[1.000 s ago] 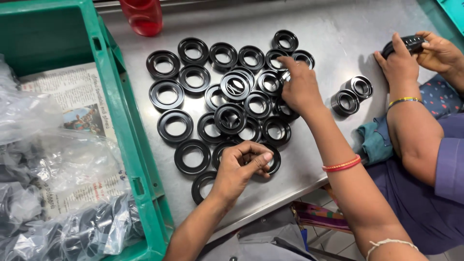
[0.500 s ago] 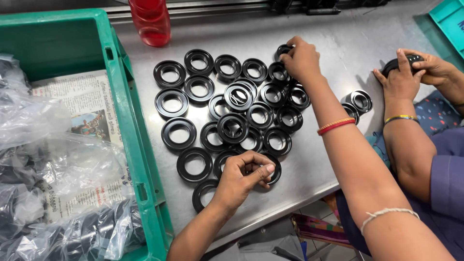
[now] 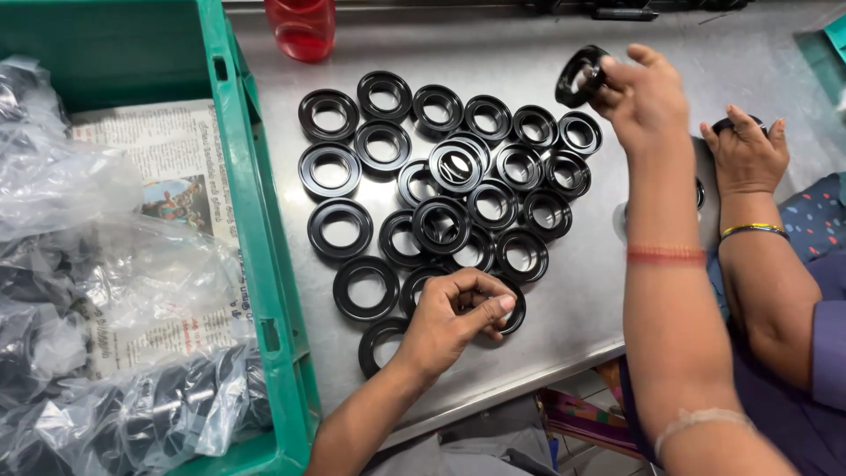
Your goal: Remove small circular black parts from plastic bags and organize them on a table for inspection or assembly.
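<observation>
My right hand [image 3: 648, 92] pinches one black ring [image 3: 579, 75] at upper right, lifted above the metal table [image 3: 529, 53]. My left hand [image 3: 454, 317] closes on another ring [image 3: 514, 308] at lower centre, beside the pile of rings [image 3: 449, 189]. A green crate [image 3: 256, 264] fills the left.

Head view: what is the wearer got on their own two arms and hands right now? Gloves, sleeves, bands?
Both are bare, with no gloves and no sleeves in view. The left hand and its forearm carry nothing. The right hand has a thin red thread band round the forearm, and a pale thread band nearer the elbow.
</observation>
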